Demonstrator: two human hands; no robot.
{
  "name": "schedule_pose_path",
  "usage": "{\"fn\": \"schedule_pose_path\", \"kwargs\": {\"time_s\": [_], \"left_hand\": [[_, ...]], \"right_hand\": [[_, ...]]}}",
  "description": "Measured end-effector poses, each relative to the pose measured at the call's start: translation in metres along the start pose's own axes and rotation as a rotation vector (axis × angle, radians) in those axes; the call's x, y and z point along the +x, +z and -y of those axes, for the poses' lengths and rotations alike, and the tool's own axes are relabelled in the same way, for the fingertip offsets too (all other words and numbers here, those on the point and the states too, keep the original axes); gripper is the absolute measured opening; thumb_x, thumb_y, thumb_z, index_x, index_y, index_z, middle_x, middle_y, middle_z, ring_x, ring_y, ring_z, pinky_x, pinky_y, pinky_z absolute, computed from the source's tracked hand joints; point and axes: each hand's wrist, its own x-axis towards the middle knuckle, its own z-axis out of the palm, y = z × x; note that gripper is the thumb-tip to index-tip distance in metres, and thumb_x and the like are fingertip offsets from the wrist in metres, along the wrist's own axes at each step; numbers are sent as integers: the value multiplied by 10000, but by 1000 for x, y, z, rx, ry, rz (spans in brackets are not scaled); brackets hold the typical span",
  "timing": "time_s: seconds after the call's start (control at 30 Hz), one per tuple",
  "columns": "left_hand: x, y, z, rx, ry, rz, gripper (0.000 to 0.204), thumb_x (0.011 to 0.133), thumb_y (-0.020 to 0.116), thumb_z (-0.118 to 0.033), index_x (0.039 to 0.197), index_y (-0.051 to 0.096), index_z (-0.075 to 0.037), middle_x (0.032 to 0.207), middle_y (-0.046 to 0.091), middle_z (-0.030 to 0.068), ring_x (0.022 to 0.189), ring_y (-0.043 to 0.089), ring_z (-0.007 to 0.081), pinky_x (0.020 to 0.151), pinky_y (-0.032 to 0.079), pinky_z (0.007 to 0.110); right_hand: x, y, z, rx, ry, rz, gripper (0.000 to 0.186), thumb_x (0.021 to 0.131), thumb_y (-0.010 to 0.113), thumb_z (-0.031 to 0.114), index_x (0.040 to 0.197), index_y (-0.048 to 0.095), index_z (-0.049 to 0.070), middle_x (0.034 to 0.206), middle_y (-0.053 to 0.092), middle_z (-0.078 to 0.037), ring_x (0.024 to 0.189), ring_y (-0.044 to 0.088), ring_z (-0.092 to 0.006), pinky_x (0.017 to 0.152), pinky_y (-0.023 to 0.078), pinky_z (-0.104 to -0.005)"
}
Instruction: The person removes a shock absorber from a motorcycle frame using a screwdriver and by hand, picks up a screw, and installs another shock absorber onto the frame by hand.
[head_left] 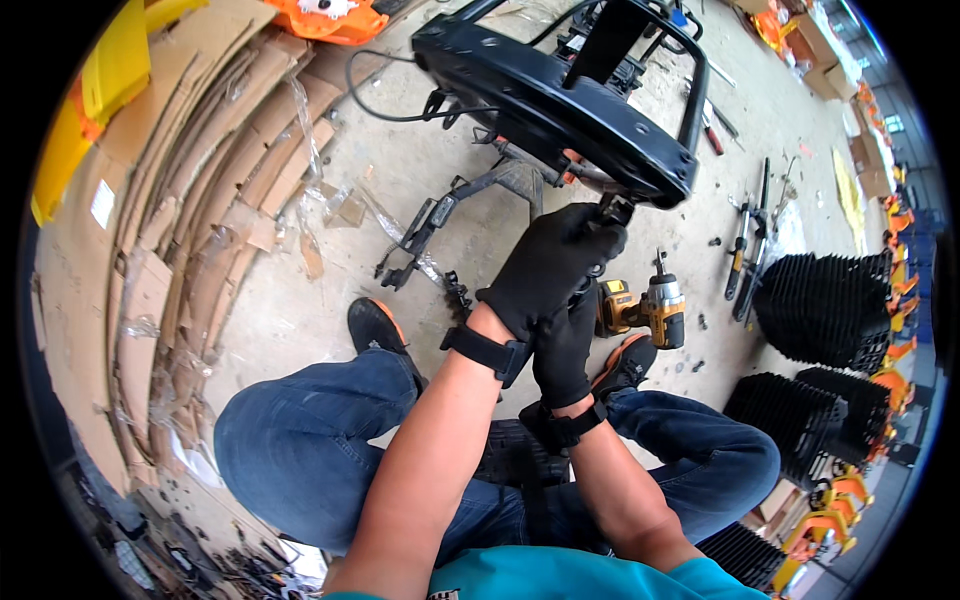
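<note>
Well, the black frame (540,102) is just beyond the person's hands, above the concrete floor (270,325), and they meet it at its right end. The left hand (550,265) is the nearer one: its gloved fingers curl up at a small dark fitting (617,208) under that end, though I can't tell whether they clamp it. The right hand (565,352) is tucked close behind, nearer the body, so the two gloves look together; whatever it may hold is hidden from me. The frame's broad bar has its long axis running crosswise, slanting from far left to near right, its near end pointing toward the person's right side. Side tubes reach away from the body. A yellow-and-black power driver (664,312) rests just right of the hands.
</note>
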Motion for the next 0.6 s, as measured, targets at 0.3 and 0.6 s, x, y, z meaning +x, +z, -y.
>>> {"fn": "schedule_pose_path", "kwargs": {"time_s": [0.3,0.6], "left_hand": [[2,-2,-6,371,-102,-27,552,856,593,-570,911,714,-35,907,707,195,899,677,355,832,520,429],[1,0,0,451,56,-105,410,900,644,-438,875,661,-29,770,681,168,735,667,341,704,518,422]], "right_hand": [[-9,-20,-27,-159,54,8,416,994,528,143,1372,450,-10,1304,535,-117,1188,514,-210,995,422,-330],[-7,-27,-37,-265,70,51,398,965,566,118,1327,469,-14,1282,546,-147,1175,536,-240,978,438,-347]]}}
